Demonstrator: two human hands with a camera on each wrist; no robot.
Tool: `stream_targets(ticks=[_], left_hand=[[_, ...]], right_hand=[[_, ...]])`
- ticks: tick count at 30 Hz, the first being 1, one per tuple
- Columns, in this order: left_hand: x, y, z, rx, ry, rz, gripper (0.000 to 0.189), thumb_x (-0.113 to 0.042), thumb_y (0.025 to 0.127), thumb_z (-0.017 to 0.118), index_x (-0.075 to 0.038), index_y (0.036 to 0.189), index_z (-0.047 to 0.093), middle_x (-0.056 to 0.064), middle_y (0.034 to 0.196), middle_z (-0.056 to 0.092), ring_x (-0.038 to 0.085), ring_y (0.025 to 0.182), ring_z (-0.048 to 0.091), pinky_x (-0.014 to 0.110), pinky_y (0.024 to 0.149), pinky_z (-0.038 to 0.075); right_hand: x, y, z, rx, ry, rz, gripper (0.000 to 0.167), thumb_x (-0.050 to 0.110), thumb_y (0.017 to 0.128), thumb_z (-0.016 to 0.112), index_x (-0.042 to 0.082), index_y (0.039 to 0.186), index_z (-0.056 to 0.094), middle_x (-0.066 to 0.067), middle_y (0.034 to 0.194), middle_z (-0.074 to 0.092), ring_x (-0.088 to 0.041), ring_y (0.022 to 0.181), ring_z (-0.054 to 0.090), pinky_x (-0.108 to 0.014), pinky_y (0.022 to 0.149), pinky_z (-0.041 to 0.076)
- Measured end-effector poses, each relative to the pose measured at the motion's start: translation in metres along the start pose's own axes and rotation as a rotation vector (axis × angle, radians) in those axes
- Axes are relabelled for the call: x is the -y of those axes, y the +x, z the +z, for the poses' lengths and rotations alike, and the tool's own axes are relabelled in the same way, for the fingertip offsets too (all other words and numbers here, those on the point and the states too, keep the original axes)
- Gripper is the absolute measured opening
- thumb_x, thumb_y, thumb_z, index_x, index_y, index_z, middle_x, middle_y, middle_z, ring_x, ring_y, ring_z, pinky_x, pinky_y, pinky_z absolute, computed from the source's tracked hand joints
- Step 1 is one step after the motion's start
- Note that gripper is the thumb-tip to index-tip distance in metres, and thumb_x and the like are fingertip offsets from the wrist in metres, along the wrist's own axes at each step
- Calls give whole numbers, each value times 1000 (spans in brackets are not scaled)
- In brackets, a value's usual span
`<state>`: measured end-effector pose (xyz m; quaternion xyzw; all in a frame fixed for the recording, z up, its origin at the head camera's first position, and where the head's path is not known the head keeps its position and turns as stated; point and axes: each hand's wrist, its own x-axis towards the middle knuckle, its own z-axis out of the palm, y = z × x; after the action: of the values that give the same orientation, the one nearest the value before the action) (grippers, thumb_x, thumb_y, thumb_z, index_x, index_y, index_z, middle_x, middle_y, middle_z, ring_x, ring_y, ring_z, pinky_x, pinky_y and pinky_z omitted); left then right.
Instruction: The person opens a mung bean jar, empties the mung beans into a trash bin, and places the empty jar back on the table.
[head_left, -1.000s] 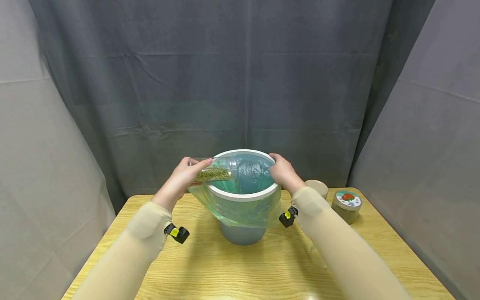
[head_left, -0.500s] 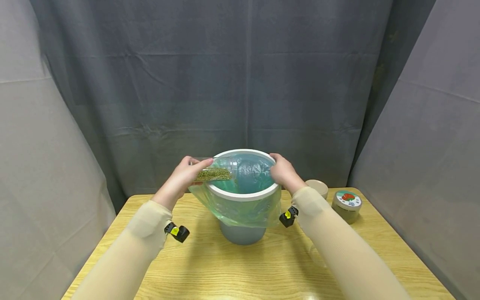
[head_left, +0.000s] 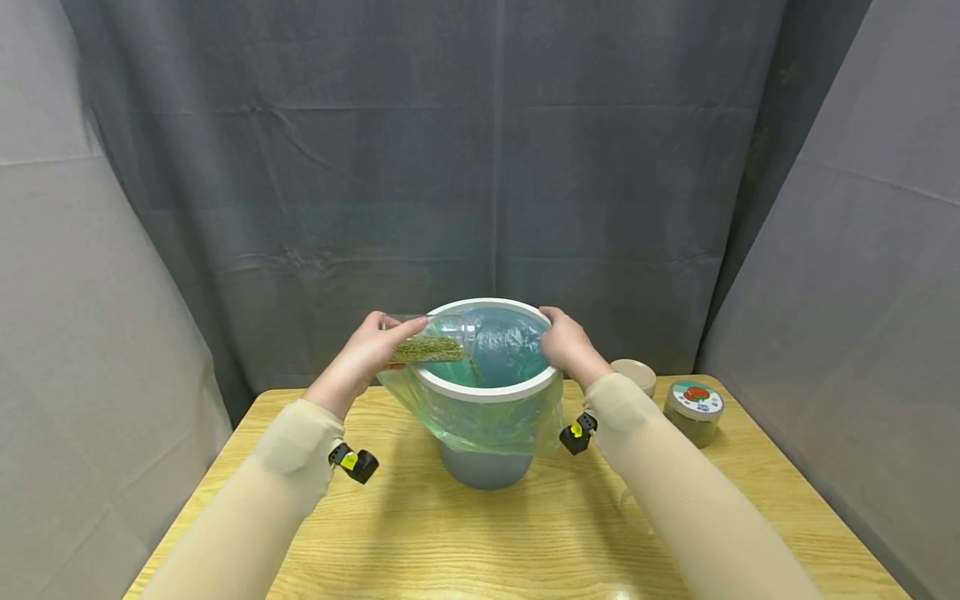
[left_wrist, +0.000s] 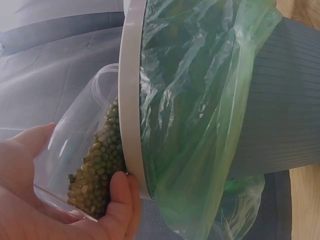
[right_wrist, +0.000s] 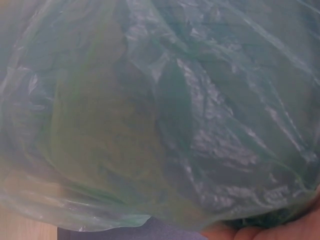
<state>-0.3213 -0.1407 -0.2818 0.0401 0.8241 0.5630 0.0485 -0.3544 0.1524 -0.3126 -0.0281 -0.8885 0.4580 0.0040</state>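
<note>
My left hand grips a clear plastic jar lying on its side, its mouth over the inside of the trash can. Green mung beans lie along the jar's lower side, and a thin trail of them drops from the mouth. The can is grey with a white rim. A thin green bag lines it and hangs down outside. My right hand holds the rim at the right, its fingertips partly hidden; bag film fills most of the right wrist view.
On the wooden table, a jar with a tomato picture on its lid stands at the right. Beside it a pale round lid or tub is partly hidden by the right arm. A grey curtain hangs behind.
Mung beans keep sliding toward the jar's mouth, and the falling trail shows more clearly now. Both hands and the trash can stay almost where they were.
</note>
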Motion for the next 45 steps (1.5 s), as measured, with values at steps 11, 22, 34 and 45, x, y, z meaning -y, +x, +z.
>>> stream_targets(ticks=[11,22,34,45], left_hand=[[-1,0,0,8,4,-3,58,-43,100,64,-1,129,37,22,146,36,36,142,37,55,111,47],[-1,1,1,2,11,-4,58,-43,100,65,0,128,38,22,144,38,36,139,40,55,110,48],[-2,0,1,7,14,-1,58,-43,100,64,0,130,38,21,141,39,35,135,42,55,109,49],[-2,0,0,12,20,-2,60,-44,100,64,-1,131,38,21,141,39,35,137,40,55,109,48]], right_hand=[[-1,0,1,-5,-4,-6,67,-4,98,30,7,163,23,-21,163,35,-38,141,47,-51,111,47],[0,-1,-1,-5,-22,5,66,-3,98,30,6,163,24,-21,163,35,-37,141,48,-50,111,48],[0,1,0,-7,-28,3,66,-4,97,28,6,163,23,-22,163,35,-38,140,49,-50,108,50],[-1,1,0,0,-15,8,66,-3,98,28,7,163,23,-22,163,35,-38,139,49,-50,107,51]])
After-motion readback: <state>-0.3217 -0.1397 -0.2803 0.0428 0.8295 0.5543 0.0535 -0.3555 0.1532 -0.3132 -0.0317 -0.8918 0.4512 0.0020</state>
